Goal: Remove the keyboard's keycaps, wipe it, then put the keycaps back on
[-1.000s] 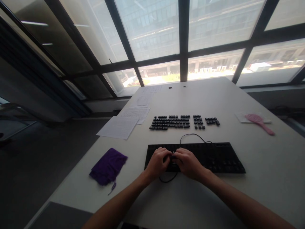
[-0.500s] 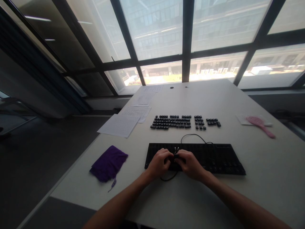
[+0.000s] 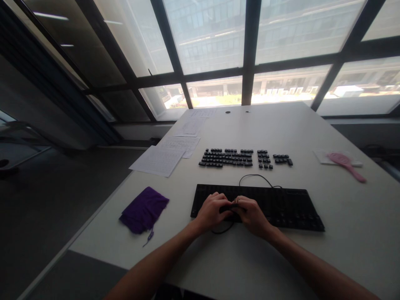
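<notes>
Both my hands are together over the left-middle part of a black keyboard (image 3: 281, 204). My left hand (image 3: 212, 211) is closed, with its fingers curled round the left end of a long dark bar (image 3: 231, 206) that looks like a keyboard space bar. My right hand (image 3: 250, 214) pinches the right end of the same bar. The fingers cover much of it. Beyond the keyboard, several loose black keycaps (image 3: 226, 161) lie in rows and blocks on the white table (image 3: 275, 129).
A purple cloth pouch (image 3: 144, 209) lies left of the keyboard. Sheets of paper (image 3: 159, 161) run along the table's left side. A pink hairbrush (image 3: 345, 165) rests at the right on a white packet (image 3: 320, 157). A black cable (image 3: 254, 175) loops behind the keyboard.
Two small shiny prongs that stood up between my hands no longer show. The dark bar now lies lengthwise across both hands. The view has shifted slightly.
</notes>
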Demonstrator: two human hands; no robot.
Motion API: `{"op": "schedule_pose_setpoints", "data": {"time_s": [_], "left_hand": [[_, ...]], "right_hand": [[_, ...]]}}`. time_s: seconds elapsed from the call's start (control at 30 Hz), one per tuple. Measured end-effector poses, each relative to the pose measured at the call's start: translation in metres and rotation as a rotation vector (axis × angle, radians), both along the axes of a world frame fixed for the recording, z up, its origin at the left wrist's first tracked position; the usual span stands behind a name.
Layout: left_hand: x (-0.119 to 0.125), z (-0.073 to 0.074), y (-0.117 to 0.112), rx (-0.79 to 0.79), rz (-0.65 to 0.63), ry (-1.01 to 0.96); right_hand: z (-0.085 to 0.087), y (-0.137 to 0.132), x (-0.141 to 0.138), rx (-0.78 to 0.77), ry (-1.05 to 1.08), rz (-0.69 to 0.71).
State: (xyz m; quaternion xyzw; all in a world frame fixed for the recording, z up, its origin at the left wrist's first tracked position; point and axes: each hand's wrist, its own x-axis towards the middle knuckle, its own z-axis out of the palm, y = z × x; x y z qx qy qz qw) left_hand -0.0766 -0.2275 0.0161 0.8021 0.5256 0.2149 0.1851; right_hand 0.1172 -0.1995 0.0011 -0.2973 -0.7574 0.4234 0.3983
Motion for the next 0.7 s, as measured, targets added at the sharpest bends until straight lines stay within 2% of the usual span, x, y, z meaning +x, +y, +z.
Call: {"op": "schedule_pose_setpoints", "data": {"time_s": [0.17,0.3,0.4,0.53,0.7], "left_hand": [[0.002,0.0,-0.003,0.004,0.005,-0.002],[0.001,0.007,-0.005,-0.022,0.054,-0.205],[-0.009,0.016,0.002,-0.025,0.153,-0.342],[-0.025,0.027,0.034,0.063,0.284,-0.388],[-0.029,0.021,0.088,0.171,0.27,-0.212]], "right_hand": [[0.008,0.002,0.002,-0.068,0.096,-0.108],[0.006,0.006,0.004,-0.186,0.164,-0.196],[0.002,0.009,0.004,-0.27,0.233,-0.287],[0.0,0.009,0.003,-0.261,0.187,-0.264],[0.001,0.008,0.003,-0.247,0.176,-0.25]]}}
